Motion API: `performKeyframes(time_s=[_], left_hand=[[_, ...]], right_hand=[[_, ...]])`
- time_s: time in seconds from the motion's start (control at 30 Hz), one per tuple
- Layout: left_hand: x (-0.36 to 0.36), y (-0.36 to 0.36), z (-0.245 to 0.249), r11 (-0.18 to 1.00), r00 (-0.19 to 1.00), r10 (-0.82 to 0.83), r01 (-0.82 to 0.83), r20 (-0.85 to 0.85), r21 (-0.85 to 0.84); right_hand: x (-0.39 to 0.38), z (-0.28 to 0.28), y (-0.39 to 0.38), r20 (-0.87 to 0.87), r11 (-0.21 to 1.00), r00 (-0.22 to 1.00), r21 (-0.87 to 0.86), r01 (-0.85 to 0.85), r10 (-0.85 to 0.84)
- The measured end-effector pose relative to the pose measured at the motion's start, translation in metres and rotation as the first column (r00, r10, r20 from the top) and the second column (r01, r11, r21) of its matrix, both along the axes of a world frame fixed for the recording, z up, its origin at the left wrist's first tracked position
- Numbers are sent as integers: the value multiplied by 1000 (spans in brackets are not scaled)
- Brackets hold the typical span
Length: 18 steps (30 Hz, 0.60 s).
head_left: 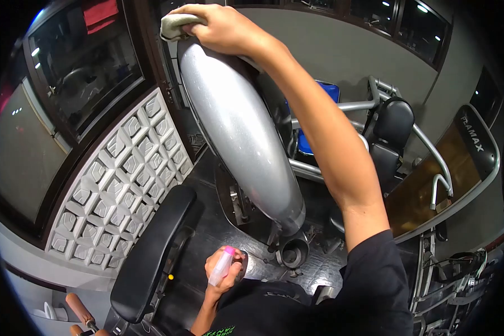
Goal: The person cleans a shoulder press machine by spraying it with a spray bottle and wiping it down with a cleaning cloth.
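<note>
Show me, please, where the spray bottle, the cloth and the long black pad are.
Spray bottle (222, 267): head view, on its translucent body.
Cloth (173, 26): head view, on its bunched end.
Long black pad (151, 255): head view, middle of its top surface.

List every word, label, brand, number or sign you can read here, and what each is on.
"EAMAX", after an unclear first letter: on the machine panel at the right.
Green letters at the shirt's lower edge: too small and cut off to read surely.
Faint print higher on the shirt: too blurred to read.
Bottle: no text that I can make out.
</note>
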<state>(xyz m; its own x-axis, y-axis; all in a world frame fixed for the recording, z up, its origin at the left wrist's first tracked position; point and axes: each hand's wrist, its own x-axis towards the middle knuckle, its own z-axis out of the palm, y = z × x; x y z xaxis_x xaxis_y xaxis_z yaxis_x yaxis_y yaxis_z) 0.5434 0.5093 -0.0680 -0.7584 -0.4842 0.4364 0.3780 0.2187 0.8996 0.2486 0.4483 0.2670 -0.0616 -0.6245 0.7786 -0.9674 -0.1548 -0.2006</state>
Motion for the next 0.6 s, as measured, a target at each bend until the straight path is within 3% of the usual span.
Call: performKeyframes(time_s=[0.07,0.13,0.2,0.33,0.37,0.4,0.5,0.53,0.57,0.6], left_hand=[[0,6,1,999,999,-35,35,0,2],[0,11,-1,998,998,-57,58,30,-9],[0,15,-2,989,992,-130,130,-8,64],[-1,16,-7,984,985,-169,167,27,59],[-3,17,-8,983,984,-177,176,34,47],[-5,17,-8,982,982,-186,185,42,34],[-10,19,-8,976,972,-217,216,84,23],[-12,19,-9,972,968,-234,232,91,26],[-14,20,-11,969,966,-247,246,77,28],[-15,21,-13,965,964,-260,259,61,30]], right_hand=[[10,-12,33,26,993,994,39,-112,111],[18,-36,65,-77,977,977,-55,-205,201],[33,-71,100,-156,974,975,-135,-181,159],[75,-154,174,123,996,992,-84,16,-6],[84,-189,187,278,988,958,-118,101,-65],[95,-227,197,430,972,896,-141,190,-113],[130,-329,215,633,859,708,-131,495,-312],[137,-351,218,713,822,612,-88,562,-342],[137,-360,221,719,813,598,-81,577,-353],[138,-368,225,822,803,460,-5,596,-336]])
